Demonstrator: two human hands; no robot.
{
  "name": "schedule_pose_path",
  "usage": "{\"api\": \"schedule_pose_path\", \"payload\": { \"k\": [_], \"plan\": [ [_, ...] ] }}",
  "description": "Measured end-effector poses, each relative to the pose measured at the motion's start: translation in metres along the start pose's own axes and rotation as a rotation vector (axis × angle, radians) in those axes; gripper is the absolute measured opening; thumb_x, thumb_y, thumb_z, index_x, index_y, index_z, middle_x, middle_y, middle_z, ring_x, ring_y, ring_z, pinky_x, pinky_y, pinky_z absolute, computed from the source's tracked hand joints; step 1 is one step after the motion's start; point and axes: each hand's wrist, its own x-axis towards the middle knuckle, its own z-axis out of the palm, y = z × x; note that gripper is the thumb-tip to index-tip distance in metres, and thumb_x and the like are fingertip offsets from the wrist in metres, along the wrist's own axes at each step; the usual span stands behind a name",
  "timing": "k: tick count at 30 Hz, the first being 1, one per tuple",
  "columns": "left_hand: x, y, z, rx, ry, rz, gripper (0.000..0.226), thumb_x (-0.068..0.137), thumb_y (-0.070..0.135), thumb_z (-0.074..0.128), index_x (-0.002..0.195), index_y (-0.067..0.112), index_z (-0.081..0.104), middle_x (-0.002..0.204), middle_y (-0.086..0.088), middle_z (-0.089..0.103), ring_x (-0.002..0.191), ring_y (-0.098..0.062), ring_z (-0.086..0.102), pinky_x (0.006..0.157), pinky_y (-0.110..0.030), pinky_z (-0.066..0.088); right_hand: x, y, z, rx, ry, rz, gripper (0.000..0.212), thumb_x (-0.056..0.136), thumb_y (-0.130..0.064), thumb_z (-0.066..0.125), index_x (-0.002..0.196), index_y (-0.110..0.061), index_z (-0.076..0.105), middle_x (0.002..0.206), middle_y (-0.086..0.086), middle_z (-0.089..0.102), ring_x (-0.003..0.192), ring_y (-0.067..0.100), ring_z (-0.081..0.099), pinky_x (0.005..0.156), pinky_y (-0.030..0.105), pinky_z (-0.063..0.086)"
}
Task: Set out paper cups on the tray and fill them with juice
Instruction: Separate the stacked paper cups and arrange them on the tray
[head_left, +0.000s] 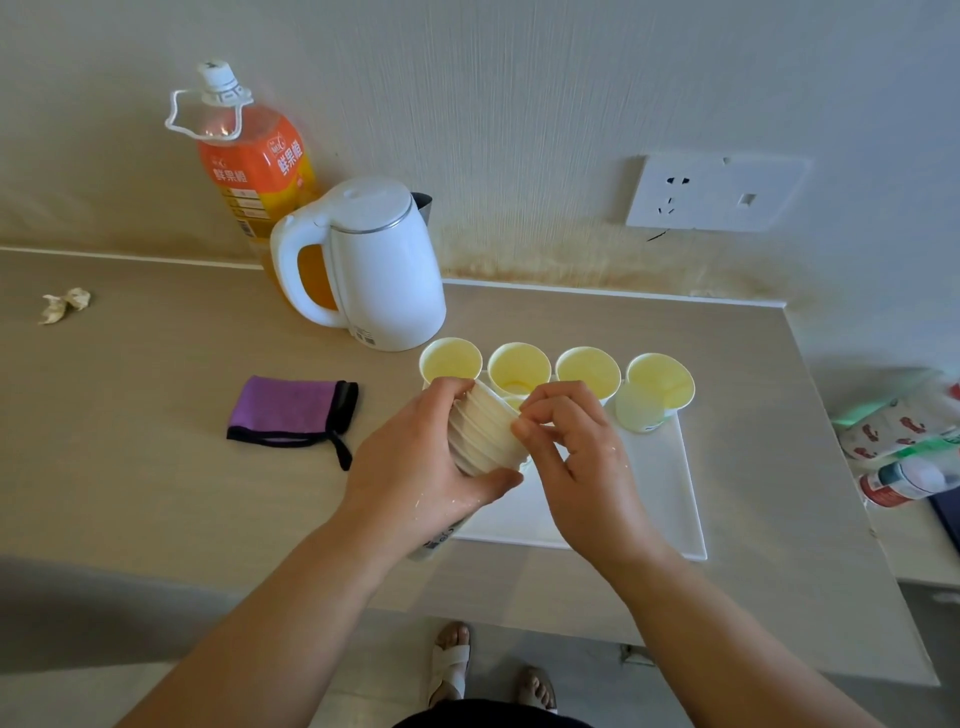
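A white tray (660, 493) lies on the beige counter, with several empty paper cups (655, 387) standing in a row along its far edge. Over the tray's left part my left hand (415, 467) grips a stack of nested paper cups (480, 431), tilted with the open end away from me. My right hand (576, 452) pinches the rim of the top cup at the stack's open end. A large orange juice bottle (249, 161) with a white cap stands at the back left against the wall, partly behind the kettle.
A white electric kettle (374, 265) stands just behind the tray's left corner. A purple cloth (291, 410) lies left of the tray, a crumpled paper scrap (65, 304) at far left. Packets and bottles (909, 452) crowd the right edge. A wall socket (711, 192) sits above.
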Motion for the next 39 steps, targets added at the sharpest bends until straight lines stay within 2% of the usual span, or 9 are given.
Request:
{"api": "schedule_pose_path", "payload": {
  "k": [6, 11, 16, 21, 26, 29, 32, 36, 39],
  "plan": [
    [0.000, -0.002, -0.006, 0.038, 0.007, -0.023, 0.084, 0.061, 0.059, 0.078, 0.130, 0.031, 0.040, 0.112, 0.016, 0.054, 0.096, -0.008, 0.055, 0.073, -0.025, 0.045, 0.001, -0.005, 0.005, 0.034, 0.032, 0.061, 0.018, 0.088, -0.023, 0.052, 0.085, -0.009, 0.064, 0.099, -0.015, 0.052, 0.090, 0.004, 0.053, 0.074, 0.031, 0.052],
    [-0.001, -0.003, -0.009, 0.050, -0.012, -0.052, 0.084, 0.061, 0.060, 0.076, 0.130, 0.031, 0.039, 0.111, 0.016, 0.053, 0.095, -0.007, 0.054, 0.073, -0.025, 0.043, 0.000, -0.008, 0.011, 0.033, 0.037, 0.074, 0.015, 0.087, -0.022, 0.052, 0.083, -0.012, 0.062, 0.096, -0.015, 0.052, 0.088, -0.004, 0.051, 0.073, 0.017, 0.049],
    [-0.001, -0.003, -0.011, 0.087, 0.017, -0.069, 0.081, 0.063, 0.062, 0.074, 0.129, 0.030, 0.039, 0.109, 0.016, 0.052, 0.095, -0.009, 0.055, 0.069, -0.025, 0.042, 0.002, -0.013, 0.015, 0.040, 0.054, 0.106, 0.009, 0.089, -0.016, 0.056, 0.080, -0.015, 0.059, 0.091, -0.014, 0.053, 0.085, -0.007, 0.051, 0.071, 0.010, 0.044],
    [-0.002, -0.004, -0.014, 0.133, 0.054, -0.060, 0.077, 0.064, 0.062, 0.073, 0.125, 0.030, 0.040, 0.107, 0.016, 0.053, 0.089, -0.010, 0.055, 0.064, -0.026, 0.040, 0.003, -0.021, 0.019, 0.050, 0.059, 0.148, 0.016, 0.090, -0.008, 0.060, 0.078, -0.017, 0.056, 0.083, -0.006, 0.058, 0.078, -0.006, 0.050, 0.067, 0.004, 0.037],
    [-0.001, -0.014, -0.022, -0.183, -0.059, -0.136, 0.075, 0.057, 0.053, 0.083, 0.119, 0.034, 0.045, 0.097, 0.021, 0.057, 0.090, 0.000, 0.059, 0.076, -0.028, 0.051, 0.004, -0.024, 0.018, 0.077, 0.031, 0.145, 0.017, 0.091, -0.009, 0.059, 0.079, -0.021, 0.058, 0.079, -0.010, 0.060, 0.074, 0.003, 0.051, 0.066, 0.008, 0.038],
    [0.000, -0.021, -0.027, -0.295, -0.129, -0.156, 0.068, 0.058, 0.047, 0.085, 0.112, 0.037, 0.044, 0.096, 0.025, 0.054, 0.087, 0.010, 0.054, 0.069, -0.016, 0.043, 0.012, -0.027, 0.012, 0.115, 0.074, 0.192, 0.025, 0.092, -0.011, 0.059, 0.076, -0.029, 0.055, 0.078, -0.011, 0.059, 0.073, -0.001, 0.052, 0.066, 0.008, 0.039],
    [-0.006, -0.026, -0.029, -0.385, -0.157, -0.153, 0.070, 0.056, 0.046, 0.085, 0.114, 0.039, 0.045, 0.100, 0.024, 0.057, 0.088, 0.011, 0.056, 0.069, -0.013, 0.041, 0.024, -0.033, 0.000, 0.166, 0.119, 0.226, 0.026, 0.093, -0.012, 0.056, 0.075, -0.030, 0.054, 0.074, -0.019, 0.058, 0.072, -0.008, 0.053, 0.067, 0.007, 0.040],
    [-0.011, -0.027, -0.028, -0.450, -0.149, -0.105, 0.079, 0.053, 0.048, 0.082, 0.120, 0.049, 0.039, 0.105, 0.027, 0.057, 0.091, 0.022, 0.053, 0.070, -0.008, 0.044, 0.029, -0.046, -0.007, 0.182, 0.022, 0.206, 0.016, 0.093, -0.007, 0.056, 0.080, -0.016, 0.056, 0.078, -0.014, 0.056, 0.070, -0.017, 0.052, 0.064, 0.000, 0.037],
    [-0.011, -0.024, -0.026, -0.474, -0.127, -0.081, 0.069, 0.062, 0.039, 0.084, 0.112, 0.054, 0.040, 0.103, 0.027, 0.059, 0.090, 0.025, 0.052, 0.067, -0.001, 0.042, 0.027, -0.044, -0.005, 0.267, 0.042, 0.192, 0.013, 0.088, -0.013, 0.064, 0.089, -0.023, 0.056, 0.094, -0.007, 0.058, 0.084, -0.012, 0.054, 0.071, 0.005, 0.043]
  ]
}}
